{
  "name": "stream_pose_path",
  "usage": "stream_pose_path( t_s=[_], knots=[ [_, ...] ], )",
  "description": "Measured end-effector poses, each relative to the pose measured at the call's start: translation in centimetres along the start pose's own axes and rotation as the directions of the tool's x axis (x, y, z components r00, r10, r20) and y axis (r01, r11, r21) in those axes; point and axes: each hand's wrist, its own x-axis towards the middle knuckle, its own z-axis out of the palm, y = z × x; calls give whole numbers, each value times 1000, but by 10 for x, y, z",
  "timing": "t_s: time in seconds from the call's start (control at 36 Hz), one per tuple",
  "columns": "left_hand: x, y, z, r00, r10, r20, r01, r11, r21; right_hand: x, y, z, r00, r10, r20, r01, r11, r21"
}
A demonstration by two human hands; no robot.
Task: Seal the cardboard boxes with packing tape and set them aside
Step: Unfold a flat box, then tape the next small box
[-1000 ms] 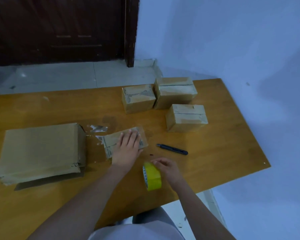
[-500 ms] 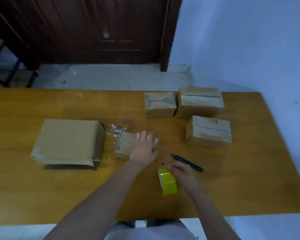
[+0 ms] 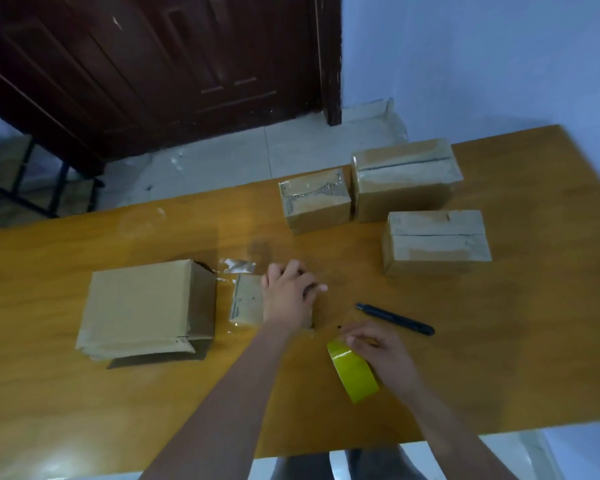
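The left hand (image 3: 288, 296) curls over the small flat brown cardboard box (image 3: 246, 303) at table centre, likely pinning it for taping; the right hand (image 3: 381, 355) grips the yellow roll of packing tape (image 3: 352, 374) at five o'clock of it. The orange-brown wooden table (image 3: 499, 341) bears everything. The large brown cardboard carton (image 3: 142, 306) lies at nine o'clock, three taped brown cardboard boxes (image 3: 433, 242) at one o'clock, seemingly set aside. A black utility knife (image 3: 395, 318) waits at three o'clock.

Dark wooden door (image 3: 187, 64), pale blue wall (image 3: 482, 57), tiled floor (image 3: 222, 161), wooden table (image 3: 66, 393)
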Motion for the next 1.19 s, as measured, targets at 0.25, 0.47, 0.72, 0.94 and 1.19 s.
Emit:
stream_pose_path(
  t_s=[0.25,0.47,0.72,0.94,1.19],
  knots=[
    [-7,4,-10,991,18,129,-25,998,57,1,1,-6,998,-34,55,34,999,-1],
    [-23,-20,-40,943,233,239,-195,966,-170,-1,-1,-8,998,-23,55,22,1000,18],
    [-45,-30,-6,948,306,83,-297,949,-110,2,-4,-4,997,-43,70,43,999,2],
    [-50,-12,19,973,178,-147,-196,973,-123,6,-4,-5,997,-14,80,16,1000,-24],
    [-37,10,18,968,-22,-252,-11,991,-130,5,-10,-3,998,22,59,-19,998,-62]
  ],
)
